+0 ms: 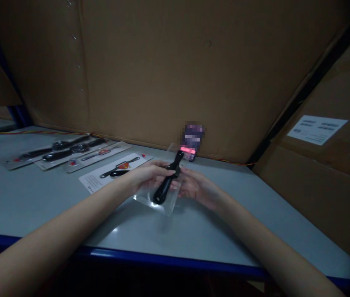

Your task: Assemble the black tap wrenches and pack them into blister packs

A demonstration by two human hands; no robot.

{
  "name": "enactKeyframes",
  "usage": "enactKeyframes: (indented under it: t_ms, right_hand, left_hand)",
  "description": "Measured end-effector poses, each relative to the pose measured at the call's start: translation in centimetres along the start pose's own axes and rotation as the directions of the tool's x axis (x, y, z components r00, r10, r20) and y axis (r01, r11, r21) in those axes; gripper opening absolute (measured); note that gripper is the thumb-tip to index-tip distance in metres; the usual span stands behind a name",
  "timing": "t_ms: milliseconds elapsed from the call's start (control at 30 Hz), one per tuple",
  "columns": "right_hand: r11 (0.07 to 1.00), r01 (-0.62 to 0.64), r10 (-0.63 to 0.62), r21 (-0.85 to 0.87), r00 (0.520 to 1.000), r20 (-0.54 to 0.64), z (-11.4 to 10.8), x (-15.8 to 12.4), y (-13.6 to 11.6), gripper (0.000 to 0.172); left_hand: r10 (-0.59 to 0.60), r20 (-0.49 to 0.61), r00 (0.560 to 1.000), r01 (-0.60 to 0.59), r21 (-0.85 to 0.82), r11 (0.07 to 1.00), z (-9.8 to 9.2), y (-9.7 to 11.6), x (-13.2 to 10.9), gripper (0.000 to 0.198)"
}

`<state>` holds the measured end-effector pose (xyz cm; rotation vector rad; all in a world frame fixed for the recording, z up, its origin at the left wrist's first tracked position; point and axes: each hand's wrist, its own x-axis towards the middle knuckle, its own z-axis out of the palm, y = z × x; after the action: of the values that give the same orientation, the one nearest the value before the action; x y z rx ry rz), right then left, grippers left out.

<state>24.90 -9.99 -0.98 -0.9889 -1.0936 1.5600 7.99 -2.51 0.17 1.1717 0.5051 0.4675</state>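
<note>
A black tool (162, 190) with a long handle and a narrower part at its far end sits in a clear plastic package (169, 208). I hold it tilted above the table; its exact kind is not clear. My left hand (152, 175) is closed on the package's left side, its thumb pressed across the tool's middle. My right hand (195, 185) grips the right side, its fingers partly hidden behind the plastic. Just left of my left hand lies a printed card (91, 181) picturing a similar black tool, with a black piece resting on it, partly covered by my wrist.
Several packaged black-handled tools (59, 155) lie in a row at the left. A lit phone (191, 142) leans against the cardboard wall (144, 82). Twisted wires (51, 133) run along the back. A white label (317, 130) is on the right cardboard. The table's front has a blue edge (150, 256).
</note>
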Motion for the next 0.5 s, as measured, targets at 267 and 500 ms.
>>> enactKeyframes:
  t_ms: [267, 500]
  right_hand:
    - [0.997, -0.066, 0.066, -0.047, 0.998, -0.013, 0.4, -0.4, 0.5, 0.027]
    - [0.997, -0.051, 0.059, 0.061, 0.991, -0.124, -0.1, 0.1, 0.2, 0.02]
  left_hand:
    - [-0.068, -0.021, 0.997, 0.07, 0.095, 0.993, 0.8, 0.1, -1.0, 0.064]
    - [-0.067, 0.034, 0.997, 0.067, -0.023, 0.997, 1.0, 1.4, -1.2, 0.036]
